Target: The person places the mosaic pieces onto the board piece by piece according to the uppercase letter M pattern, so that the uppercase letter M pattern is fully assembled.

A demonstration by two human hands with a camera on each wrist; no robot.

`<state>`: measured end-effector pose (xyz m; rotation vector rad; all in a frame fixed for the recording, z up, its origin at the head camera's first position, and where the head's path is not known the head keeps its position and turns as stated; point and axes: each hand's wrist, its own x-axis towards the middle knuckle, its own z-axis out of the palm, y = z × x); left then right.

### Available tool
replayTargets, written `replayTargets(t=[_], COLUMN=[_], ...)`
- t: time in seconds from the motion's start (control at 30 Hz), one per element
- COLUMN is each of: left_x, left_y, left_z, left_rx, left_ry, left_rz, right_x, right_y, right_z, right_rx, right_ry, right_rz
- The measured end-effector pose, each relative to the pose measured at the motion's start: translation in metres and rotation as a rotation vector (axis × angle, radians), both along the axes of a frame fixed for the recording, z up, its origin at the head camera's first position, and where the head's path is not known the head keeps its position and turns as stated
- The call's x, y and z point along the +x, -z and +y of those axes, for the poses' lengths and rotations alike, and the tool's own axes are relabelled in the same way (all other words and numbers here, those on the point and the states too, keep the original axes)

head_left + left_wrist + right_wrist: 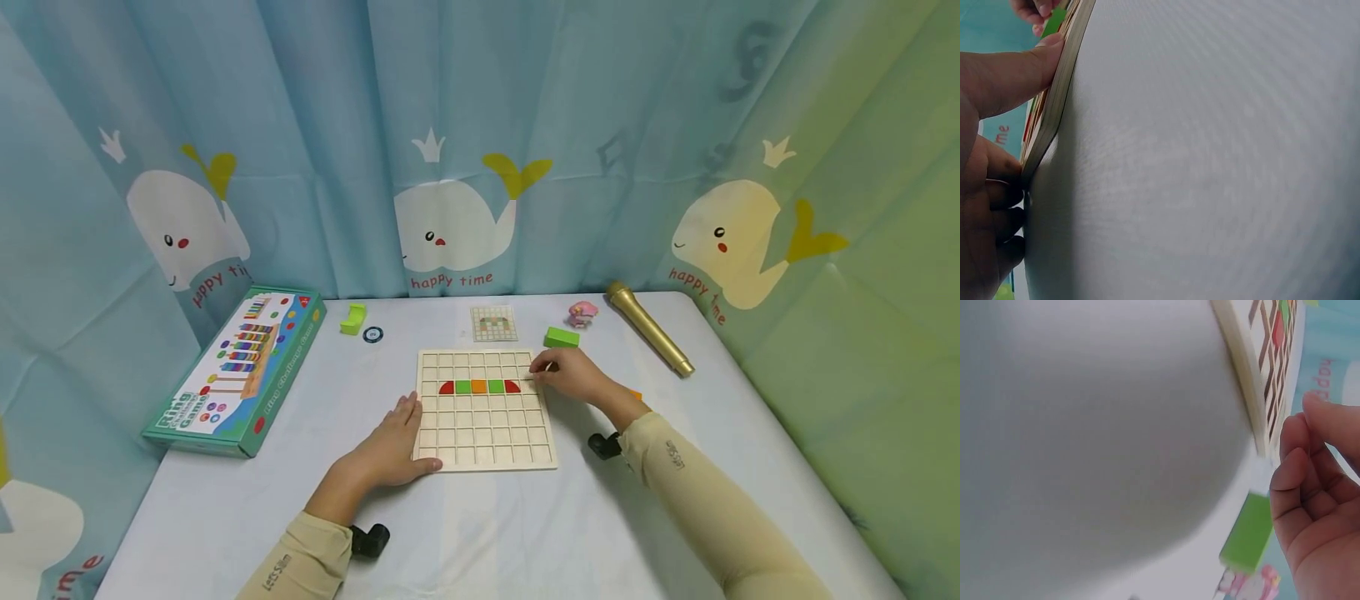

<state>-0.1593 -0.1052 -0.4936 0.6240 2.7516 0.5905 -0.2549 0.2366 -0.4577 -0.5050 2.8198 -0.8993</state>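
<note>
Board (484, 433): pale wooden grid tray, centre of frame, flat on white table (525, 533) | third row holds red, green, orange, green, red pieces (479, 387) | left hand (393, 450) lies flat, fingers straight, against board's lower-left edge, holding nothing | right hand (572, 375) at upper-right edge, fingers curled; contents cannot be told | green block (562, 337) just above it.

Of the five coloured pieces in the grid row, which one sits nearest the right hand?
The red quarter-round at the row's right end, closest to the right hand; its red twin is at the far left end.
</note>
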Motion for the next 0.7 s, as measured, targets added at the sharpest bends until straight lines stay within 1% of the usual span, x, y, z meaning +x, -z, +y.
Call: replayTargets(t=[0.17, 0.4, 0.7], left_x=[0.0, -0.001, 0.001], left_y=[0.0, -0.002, -0.004], left_z=[0.001, 0.0, 0.0], left_rx=[-0.003, -0.001, 0.007], left_ry=[0.002, 0.005, 0.002], left_rz=[-0.001, -0.002, -0.011], right_x=[0.004, 0.011, 0.021], right_y=[-0.004, -0.013, -0.01], right_z=[0.021, 0.052, 0.082], right_rx=[0.028, 0.03, 0.07], right_ry=[0.056, 0.079, 0.133], right_rz=[-0.009, 0.001, -0.039])
